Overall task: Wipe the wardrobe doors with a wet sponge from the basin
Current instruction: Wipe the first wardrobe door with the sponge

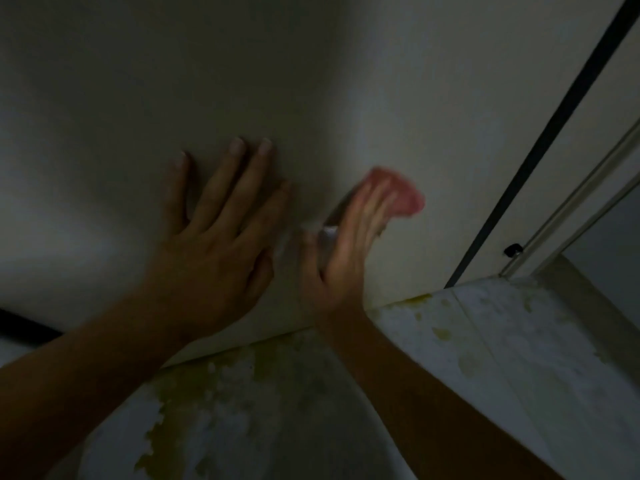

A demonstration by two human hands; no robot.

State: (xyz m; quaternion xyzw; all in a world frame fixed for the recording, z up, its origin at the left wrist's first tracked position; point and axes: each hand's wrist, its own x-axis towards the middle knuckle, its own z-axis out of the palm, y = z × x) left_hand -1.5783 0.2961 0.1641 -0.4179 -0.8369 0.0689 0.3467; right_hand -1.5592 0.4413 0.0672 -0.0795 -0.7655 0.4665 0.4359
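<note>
Sponge pressed on wardrobe door by flat right hand, near bottom edge; left hand splayed flat.

sponge right of left hand

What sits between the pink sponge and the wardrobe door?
Nothing visible. The right hand presses the soft pink sponge straight onto the pale flat wardrobe door; the left hand lies flat on the door, apart.

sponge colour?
Pink sponge, under the right hand; head view, blurred.
</note>
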